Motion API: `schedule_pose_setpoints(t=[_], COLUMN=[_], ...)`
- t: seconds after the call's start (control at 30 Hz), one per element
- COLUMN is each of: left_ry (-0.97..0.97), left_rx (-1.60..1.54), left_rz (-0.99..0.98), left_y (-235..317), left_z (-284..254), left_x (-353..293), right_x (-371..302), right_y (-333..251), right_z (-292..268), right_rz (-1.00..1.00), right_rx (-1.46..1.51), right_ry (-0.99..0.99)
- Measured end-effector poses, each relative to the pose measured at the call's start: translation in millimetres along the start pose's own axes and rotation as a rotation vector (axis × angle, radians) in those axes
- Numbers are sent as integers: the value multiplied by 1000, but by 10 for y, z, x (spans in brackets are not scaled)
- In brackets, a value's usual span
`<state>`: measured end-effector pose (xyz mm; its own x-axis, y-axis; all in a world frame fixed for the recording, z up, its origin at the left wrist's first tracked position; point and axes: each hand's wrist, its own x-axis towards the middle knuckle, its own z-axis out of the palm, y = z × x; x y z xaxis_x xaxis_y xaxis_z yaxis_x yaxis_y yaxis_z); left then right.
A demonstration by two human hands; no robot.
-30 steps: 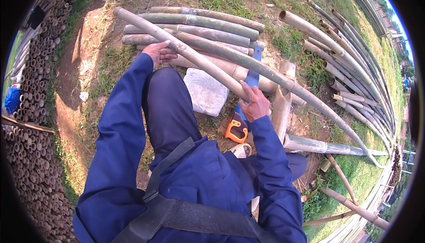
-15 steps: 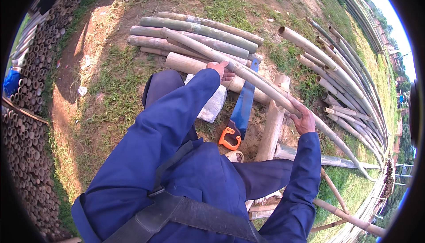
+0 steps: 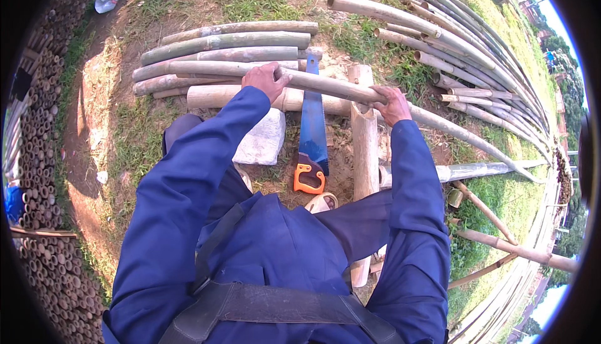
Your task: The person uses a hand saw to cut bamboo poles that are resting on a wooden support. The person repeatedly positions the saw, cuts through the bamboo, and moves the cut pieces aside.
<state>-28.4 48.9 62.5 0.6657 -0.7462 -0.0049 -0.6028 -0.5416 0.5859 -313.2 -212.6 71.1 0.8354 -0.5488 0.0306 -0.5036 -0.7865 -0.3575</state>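
A long bamboo pole [image 3: 332, 86] runs across in front of me, from the stacked pieces at the left out to the far right. My left hand [image 3: 266, 80] is closed around it near the stack. Further right, my right hand [image 3: 394, 104] grips the same pole just above a notched bamboo support [image 3: 365, 150]. Below the pole lies a handsaw [image 3: 313, 125] with a blue blade and orange handle, its tip against the cut pieces. A thick bamboo length [image 3: 213, 97] lies under my left hand, beside a whitish stone block [image 3: 261, 138].
Several cut bamboo pieces [image 3: 231, 40] are stacked at the far left. Long poles [image 3: 463, 46] lie in a bundle at the right. A greenish pole [image 3: 463, 172] and crossed bamboo bars [image 3: 494, 219] stand near my right arm. Bamboo ends [image 3: 56, 275] are piled at the left edge.
The pole's left end has swung down and left, so it now lies along the stacked pieces. Both hands moved left with it, still gripping. My view has also shifted.
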Motion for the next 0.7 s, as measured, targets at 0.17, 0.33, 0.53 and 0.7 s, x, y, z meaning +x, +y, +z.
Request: schedule_pose_setpoints(t=[0.17,0.33,0.53,0.7], left_ry=[14,-256,-413,-493], left_rx=[292,526,721,562], left_rz=[545,527,608,587], left_y=[494,747,883,579], left_z=[313,716,916,1046], left_x=[308,556,633,641], right_x=[101,121,-186,-928], right_y=[149,165,172,-723], right_z=[124,191,389,992], right_rz=[48,37,-138,-41], right_rx=[107,174,-122,117], right_ry=[19,45,286,394])
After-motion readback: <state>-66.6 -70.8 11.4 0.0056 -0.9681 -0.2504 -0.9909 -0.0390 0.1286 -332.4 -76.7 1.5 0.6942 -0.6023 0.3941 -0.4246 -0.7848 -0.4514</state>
